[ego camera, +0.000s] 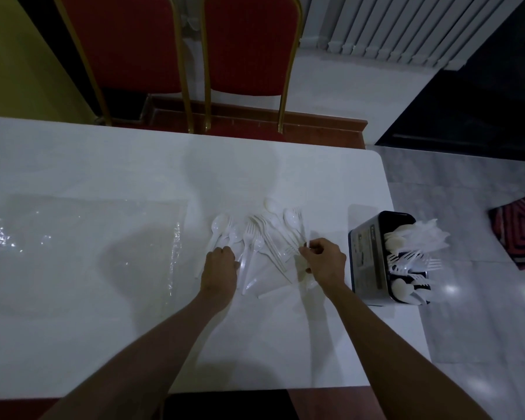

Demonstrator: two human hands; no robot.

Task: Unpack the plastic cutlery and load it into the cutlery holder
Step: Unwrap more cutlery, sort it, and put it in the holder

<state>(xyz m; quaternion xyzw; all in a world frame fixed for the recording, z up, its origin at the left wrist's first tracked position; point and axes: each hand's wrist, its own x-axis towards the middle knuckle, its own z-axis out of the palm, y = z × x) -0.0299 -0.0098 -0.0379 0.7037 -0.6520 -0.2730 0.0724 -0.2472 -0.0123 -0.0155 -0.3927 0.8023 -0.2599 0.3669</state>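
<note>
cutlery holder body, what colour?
Black, with a label panel on its side. The cutlery holder shows only in the head view, at the table's right edge.

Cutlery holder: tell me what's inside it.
The dark cutlery holder holds upright white plastic spoons and forks, heads up. Their handles and the holder's bottom are hidden by its walls.

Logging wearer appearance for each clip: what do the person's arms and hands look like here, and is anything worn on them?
Both forearms are bare up to the frame's lower edge, with no sleeves in view. The left hand and right hand wear no gloves, and no watch, bracelet or ring is visible, though the dim lighting could hide small items.
</note>
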